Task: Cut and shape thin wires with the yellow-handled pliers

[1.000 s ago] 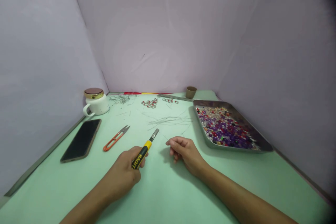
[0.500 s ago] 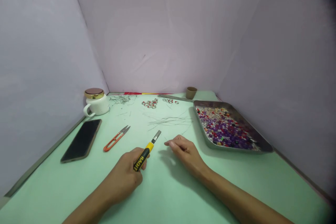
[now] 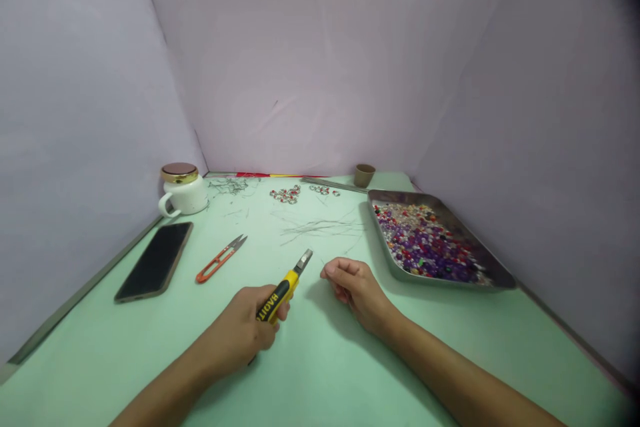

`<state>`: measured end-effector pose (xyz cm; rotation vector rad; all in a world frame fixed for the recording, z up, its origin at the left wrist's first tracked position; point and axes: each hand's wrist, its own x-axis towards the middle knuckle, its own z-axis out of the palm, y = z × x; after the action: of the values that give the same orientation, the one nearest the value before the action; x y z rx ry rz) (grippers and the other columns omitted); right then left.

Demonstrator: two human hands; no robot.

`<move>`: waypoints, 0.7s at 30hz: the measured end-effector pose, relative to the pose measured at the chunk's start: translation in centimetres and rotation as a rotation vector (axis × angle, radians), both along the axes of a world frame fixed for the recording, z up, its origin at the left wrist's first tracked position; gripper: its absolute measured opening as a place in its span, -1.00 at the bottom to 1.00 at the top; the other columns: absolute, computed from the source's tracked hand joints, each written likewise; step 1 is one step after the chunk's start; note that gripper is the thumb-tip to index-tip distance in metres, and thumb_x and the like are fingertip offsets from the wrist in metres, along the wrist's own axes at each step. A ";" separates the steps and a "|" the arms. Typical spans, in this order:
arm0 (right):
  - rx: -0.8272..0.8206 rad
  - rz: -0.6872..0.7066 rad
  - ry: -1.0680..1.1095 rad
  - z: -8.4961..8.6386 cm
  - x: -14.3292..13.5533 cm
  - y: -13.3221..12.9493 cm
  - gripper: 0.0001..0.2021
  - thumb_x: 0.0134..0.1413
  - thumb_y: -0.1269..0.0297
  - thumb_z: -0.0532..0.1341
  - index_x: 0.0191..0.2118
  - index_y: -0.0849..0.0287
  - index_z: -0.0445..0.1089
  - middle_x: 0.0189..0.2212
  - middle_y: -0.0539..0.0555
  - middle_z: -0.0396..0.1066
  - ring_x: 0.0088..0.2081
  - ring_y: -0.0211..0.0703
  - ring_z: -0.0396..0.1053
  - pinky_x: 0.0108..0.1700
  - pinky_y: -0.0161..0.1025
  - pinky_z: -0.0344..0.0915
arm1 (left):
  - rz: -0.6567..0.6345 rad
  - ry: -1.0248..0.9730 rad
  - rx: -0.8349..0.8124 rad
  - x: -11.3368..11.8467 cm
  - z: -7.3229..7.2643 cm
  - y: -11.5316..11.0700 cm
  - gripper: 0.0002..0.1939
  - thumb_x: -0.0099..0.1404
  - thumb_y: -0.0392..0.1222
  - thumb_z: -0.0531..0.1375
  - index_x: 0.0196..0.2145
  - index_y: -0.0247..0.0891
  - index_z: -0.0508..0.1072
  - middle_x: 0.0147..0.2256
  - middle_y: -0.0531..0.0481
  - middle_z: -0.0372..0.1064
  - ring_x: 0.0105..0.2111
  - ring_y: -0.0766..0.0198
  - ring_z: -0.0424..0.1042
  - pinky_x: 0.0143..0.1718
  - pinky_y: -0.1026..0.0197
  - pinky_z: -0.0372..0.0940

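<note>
My left hand is closed around yellow-and-black pliers. Their short metal tip points up and away, toward my right hand. My right hand is closed, thumb and forefinger pinched together. A thin strand of wire shows faintly at those fingertips; most of it is too fine to make out. The plier tip and the right fingertips are a short gap apart. Beyond both hands, several loose straight wires lie on the green tabletop.
Orange thread snips and a phone lie at left, a lidded white mug behind them. Small red-beaded rings and tangled wire scraps lie farther back. A metal tray of mixed beads stands right, near a small brown cup.
My left hand has tilted the pliers and brought them slightly right. The right hand has shifted a little right, its fingers curled more. Its pinch stays closed.
</note>
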<state>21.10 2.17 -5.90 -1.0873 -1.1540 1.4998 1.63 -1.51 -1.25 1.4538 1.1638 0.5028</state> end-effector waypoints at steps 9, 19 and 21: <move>-0.057 -0.023 0.096 0.2 -0.2 0.0 -0.86 -0.22 0.28 0.17 -0.61 0.25 0.30 -0.78 -0.12 0.04 -0.71 -0.42 -0.07 -0.67 -0.39 -0.20 | -0.050 -0.003 0.015 0.4 0.2 -0.3 -0.78 -0.25 -0.44 -0.08 -0.55 -0.27 0.18 -0.44 0.06 0.19 -0.47 0.35 0.14 -0.52 0.31 -0.01; 0.002 0.051 0.077 -0.1 0.1 0.0 -0.79 -0.22 0.18 0.22 -0.59 0.24 0.31 -0.76 -0.13 0.03 -0.70 -0.42 -0.11 -0.65 -0.37 -0.19 | -0.025 0.057 -0.006 0.2 0.2 0.1 -0.75 -0.28 -0.43 -0.07 -0.55 -0.27 0.22 -0.58 0.14 0.07 -0.56 0.39 0.07 -0.58 0.32 -0.07; -0.012 0.059 0.103 -0.1 0.2 0.0 -0.80 -0.23 0.21 0.23 -0.61 0.24 0.31 -0.76 -0.13 0.02 -0.69 -0.42 -0.12 -0.65 -0.37 -0.19 | -0.016 0.004 -0.067 -0.1 0.3 0.5 -0.73 -0.30 -0.44 -0.06 -0.54 -0.28 0.22 -0.59 0.15 0.06 -0.57 0.40 0.07 -0.59 0.33 -0.09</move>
<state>21.28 2.21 -5.98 -0.9794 -1.1156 1.5918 1.53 -1.00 -0.99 1.4065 1.1610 0.4461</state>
